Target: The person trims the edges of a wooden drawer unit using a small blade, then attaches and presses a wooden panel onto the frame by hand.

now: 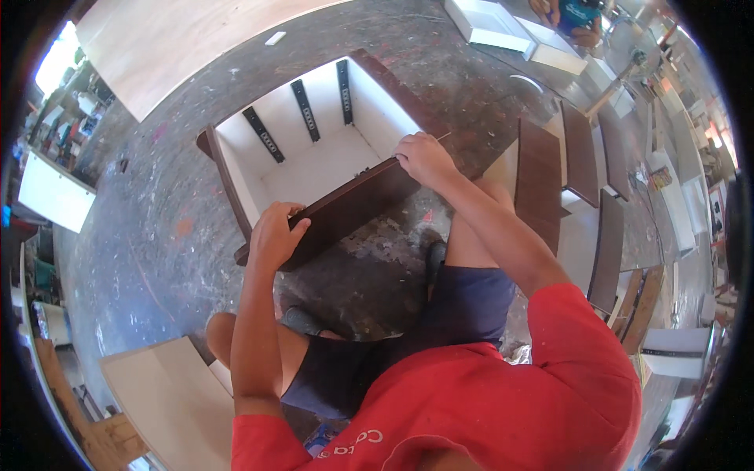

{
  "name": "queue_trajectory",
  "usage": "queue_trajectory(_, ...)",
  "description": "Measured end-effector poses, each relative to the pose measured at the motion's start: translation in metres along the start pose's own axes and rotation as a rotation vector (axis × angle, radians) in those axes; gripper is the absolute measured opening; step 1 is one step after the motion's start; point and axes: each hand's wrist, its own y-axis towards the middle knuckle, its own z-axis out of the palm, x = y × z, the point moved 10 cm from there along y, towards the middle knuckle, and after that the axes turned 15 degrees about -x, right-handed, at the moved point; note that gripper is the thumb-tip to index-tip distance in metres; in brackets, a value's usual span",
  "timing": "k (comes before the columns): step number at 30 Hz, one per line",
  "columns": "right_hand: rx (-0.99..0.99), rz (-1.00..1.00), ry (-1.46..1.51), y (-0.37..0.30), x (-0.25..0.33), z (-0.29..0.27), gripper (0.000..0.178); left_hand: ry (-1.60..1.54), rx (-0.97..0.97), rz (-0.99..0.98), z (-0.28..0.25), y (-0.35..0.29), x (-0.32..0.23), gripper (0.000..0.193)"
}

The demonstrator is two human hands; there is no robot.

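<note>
- While the dark brown panel (345, 210) sits on edge across the near side of the open cabinet box (314, 149), both hands are on it; the box lies on the stained concrete floor (157, 228).
- Left hand (275, 235): fingers curled over the panel's top edge near its lower-left end, gripping it.
- Right hand (424, 157): closed on the upper-right end, where panel meets the box's right wall; fingertips seem pinched on something small, cannot tell what.
- Box interior is white, with three black drawer runners (305, 110) on the far wall.
- Risk: panel looks held by hands only, so if either grip loosens it likely tips inward or slides off the box edge.
- Risk: right fingers sit right at the joint, so a shift in the panel could pinch them.
- Risk: person is crouched with feet close to the panel's base; a dropped panel would probably land on them.
- More brown panels (542, 177) lie to the right, well apart.
</note>
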Motion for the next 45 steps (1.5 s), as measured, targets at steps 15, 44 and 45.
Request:
queue_trajectory(15, -0.022, -0.115, 0.155, 0.015, 0.158, 0.061, 0.014, 0.001, -0.354, -0.099, -0.058, 0.007, 0.092, 0.037)
queue_trajectory(44, -0.062, -0.149, 0.170, 0.023, 0.265, 0.110, 0.016, 0.122, -0.209, -0.165, -0.047, 0.032, 0.134, 0.040)
queue_trajectory(45, -0.069, -0.159, 0.165, 0.027, 0.268, 0.109, 0.016, 0.145, -0.216, -0.136, -0.047, 0.033, 0.128, 0.041)
